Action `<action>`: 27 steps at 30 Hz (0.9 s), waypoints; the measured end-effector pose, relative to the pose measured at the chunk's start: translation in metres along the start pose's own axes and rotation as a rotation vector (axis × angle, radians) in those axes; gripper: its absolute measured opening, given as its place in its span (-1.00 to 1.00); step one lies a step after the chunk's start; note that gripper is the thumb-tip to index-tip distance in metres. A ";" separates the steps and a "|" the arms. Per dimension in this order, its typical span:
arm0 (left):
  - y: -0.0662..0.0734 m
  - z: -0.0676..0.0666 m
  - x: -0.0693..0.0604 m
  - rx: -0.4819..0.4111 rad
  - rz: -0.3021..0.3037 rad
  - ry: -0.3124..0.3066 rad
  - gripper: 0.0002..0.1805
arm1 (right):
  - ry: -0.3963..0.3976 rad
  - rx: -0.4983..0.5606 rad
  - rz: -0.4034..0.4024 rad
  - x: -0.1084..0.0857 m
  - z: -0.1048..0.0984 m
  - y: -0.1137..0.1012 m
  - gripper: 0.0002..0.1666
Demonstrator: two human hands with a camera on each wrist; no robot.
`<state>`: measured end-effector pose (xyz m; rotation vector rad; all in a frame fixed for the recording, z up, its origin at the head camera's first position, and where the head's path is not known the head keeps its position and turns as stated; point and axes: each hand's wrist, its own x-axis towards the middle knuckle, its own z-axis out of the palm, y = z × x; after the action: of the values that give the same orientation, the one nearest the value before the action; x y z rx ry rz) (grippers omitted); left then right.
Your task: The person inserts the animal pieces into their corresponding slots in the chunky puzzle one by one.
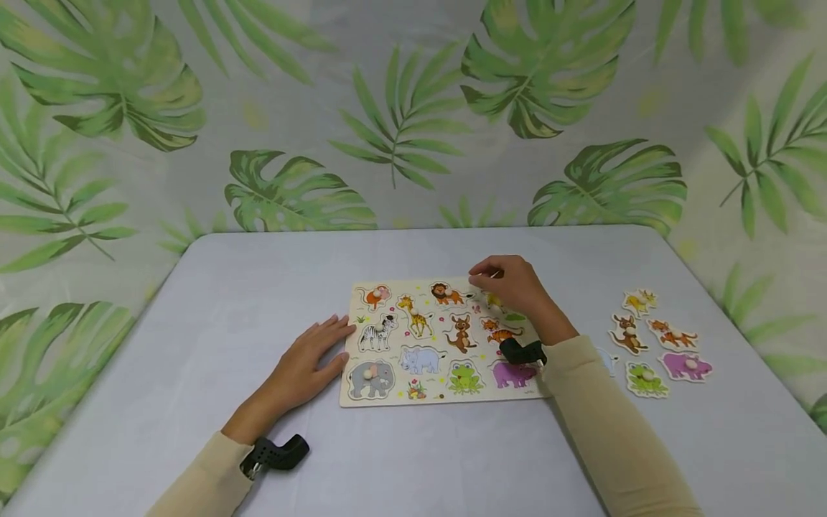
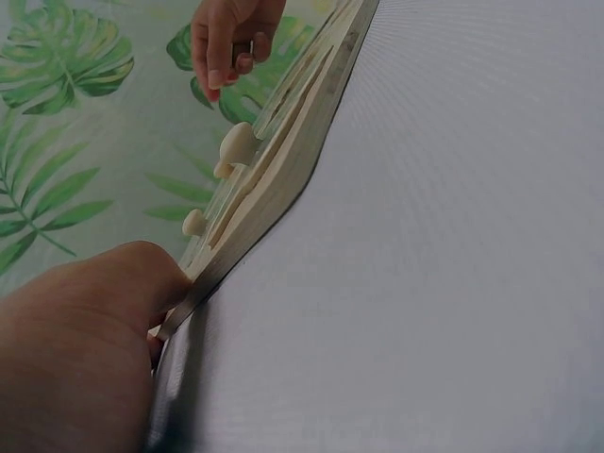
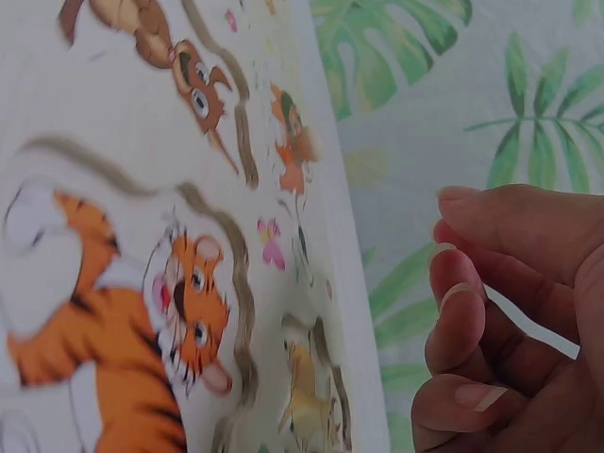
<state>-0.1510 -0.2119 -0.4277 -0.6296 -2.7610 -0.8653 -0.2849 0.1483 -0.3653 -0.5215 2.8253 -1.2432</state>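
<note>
A wooden animal peg puzzle board [image 1: 400,397] lies on the table. My left hand [image 1: 309,368] rests at its left edge, fingers touching the rim; the left wrist view shows the thumb [image 2: 123,278] against that edge. Above the board's far right corner, my right hand [image 1: 513,287] hovers with loosely bent fingers and holds nothing visible. Nearest to it is the lion piece [image 1: 446,293], seated with its knob showing. Knobbed monkey [image 1: 375,296], giraffe [image 1: 413,316], zebra [image 1: 377,336] and elephant [image 1: 371,380] pieces also sit in the board. The tiger recess [image 3: 132,349] shows its printed picture.
Loose pieces lie to the right: a deer [image 1: 639,301], kangaroo [image 1: 627,334], tiger [image 1: 672,335], hippo [image 1: 686,366] and frog [image 1: 646,380]. A pale blue piece [image 1: 608,361] is partly hidden by the right sleeve [image 1: 607,416]. Leaf-patterned cloth [image 1: 420,194] stands behind the table.
</note>
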 end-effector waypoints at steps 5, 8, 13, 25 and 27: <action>0.000 0.000 0.001 -0.003 0.000 -0.014 -0.46 | 0.011 -0.014 0.013 -0.005 -0.009 0.006 -0.75; 0.002 -0.001 0.002 0.003 -0.002 -0.018 -0.46 | 0.011 -0.029 0.009 -0.008 -0.013 0.009 -0.75; 0.003 -0.005 0.001 0.004 -0.019 -0.023 -0.46 | 0.019 -0.046 -0.008 -0.012 -0.017 0.010 -0.74; 0.001 -0.001 0.000 0.000 -0.006 -0.010 -0.46 | 0.040 -0.068 0.018 -0.027 -0.036 0.025 -0.68; 0.001 -0.002 0.001 0.004 -0.010 -0.011 -0.46 | 0.036 -0.061 0.025 -0.029 -0.039 0.028 -0.65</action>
<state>-0.1509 -0.2119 -0.4252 -0.6216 -2.7773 -0.8611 -0.2714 0.2025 -0.3627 -0.4694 2.8981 -1.1775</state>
